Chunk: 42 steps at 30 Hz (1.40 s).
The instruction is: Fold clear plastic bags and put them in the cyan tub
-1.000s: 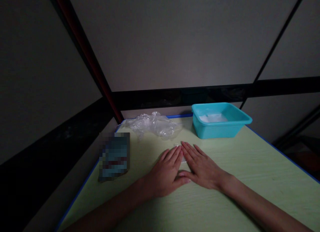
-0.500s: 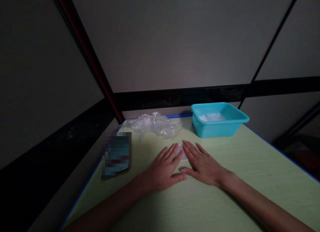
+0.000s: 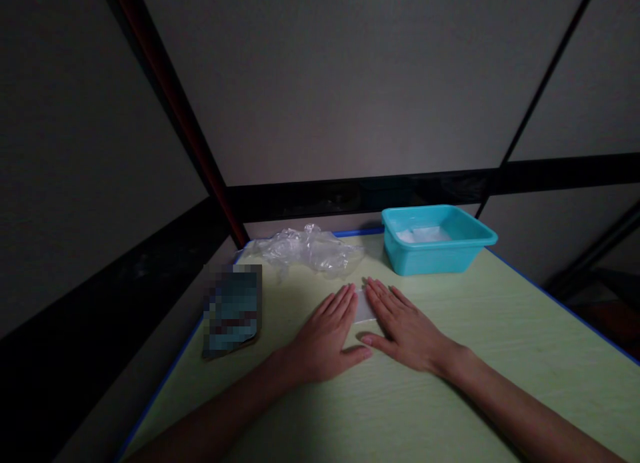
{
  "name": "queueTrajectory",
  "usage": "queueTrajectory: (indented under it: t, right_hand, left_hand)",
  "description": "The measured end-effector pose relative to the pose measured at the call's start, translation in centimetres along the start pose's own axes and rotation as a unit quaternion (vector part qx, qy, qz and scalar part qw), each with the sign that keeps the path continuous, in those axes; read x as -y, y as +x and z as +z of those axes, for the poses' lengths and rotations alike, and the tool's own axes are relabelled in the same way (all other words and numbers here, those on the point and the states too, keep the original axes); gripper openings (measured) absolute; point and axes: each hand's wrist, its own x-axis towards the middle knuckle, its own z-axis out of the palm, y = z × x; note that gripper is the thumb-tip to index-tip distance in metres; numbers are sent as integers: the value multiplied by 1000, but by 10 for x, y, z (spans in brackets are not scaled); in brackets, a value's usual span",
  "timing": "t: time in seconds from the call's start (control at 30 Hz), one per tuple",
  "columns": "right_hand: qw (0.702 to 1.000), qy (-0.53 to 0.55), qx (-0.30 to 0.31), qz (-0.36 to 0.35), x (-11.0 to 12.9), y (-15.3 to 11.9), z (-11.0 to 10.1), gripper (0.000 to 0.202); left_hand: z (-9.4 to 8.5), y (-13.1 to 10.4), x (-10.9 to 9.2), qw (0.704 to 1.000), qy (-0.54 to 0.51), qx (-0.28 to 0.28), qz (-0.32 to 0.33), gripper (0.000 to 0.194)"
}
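A small flat whitish piece, thin like plastic film or a little bag (image 3: 365,307), lies on the pale green table. My left hand (image 3: 327,333) rests flat over its left end, fingers stretched out and thumb pointing right. Over the right end lies my right hand (image 3: 403,324), also flat, with its thumb reaching left. The two thumb tips nearly meet below the piece. Both ends of it are hidden under my fingers, so its full size does not show.
Crumpled clear plastic (image 3: 310,250) lies at the back of the table (image 3: 500,356). A turquoise basin (image 3: 435,258) with white sheets or packets (image 3: 424,234) inside stands at the back right. On the left is a blurred-out phone-like object (image 3: 235,310). Walls close off the back and left.
My left fingers have drawn together and shifted slightly left, so more of the whitish piece shows between my hands. My right hand has hardly moved.
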Motion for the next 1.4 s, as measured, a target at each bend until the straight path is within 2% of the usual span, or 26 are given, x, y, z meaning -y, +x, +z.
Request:
queueTrajectory:
  t: [0.2, 0.57, 0.7, 0.83, 0.9, 1.07, 1.27, 1.4]
  right_hand:
    - [1000, -8, 4, -9, 1, -1, 0, 77]
    - [999, 6, 36, 10, 4, 1, -4, 78]
    - [999, 37, 35, 10, 2, 0, -4, 78]
    - [995, 100, 22, -6, -11, 0, -10, 79]
    - [992, 122, 8, -27, -20, 0, -18, 72]
    - [989, 89, -28, -112, -34, -2, -33, 23]
    - [987, -20, -68, -145, -27, -1, -30, 18]
    - [982, -68, -62, -165, -23, 2, -25, 17]
  left_hand:
    - [0, -1, 1, 1000, 11, -1, 21, 73]
    - [-7, 1, -4, 999, 1, 35, 4, 73]
    - [-7, 1, -2, 999, -14, 34, 6, 73]
    - [-5, 0, 1, 999, -49, 18, 4, 80]
    - [-5, 0, 3, 997, -71, -1, -4, 82]
    - [-2, 0, 4, 991, -122, -42, -24, 75]
    - [1, 1, 3, 991, -120, -55, -26, 70]
    - [1, 2, 3, 991, -117, -69, -14, 68]
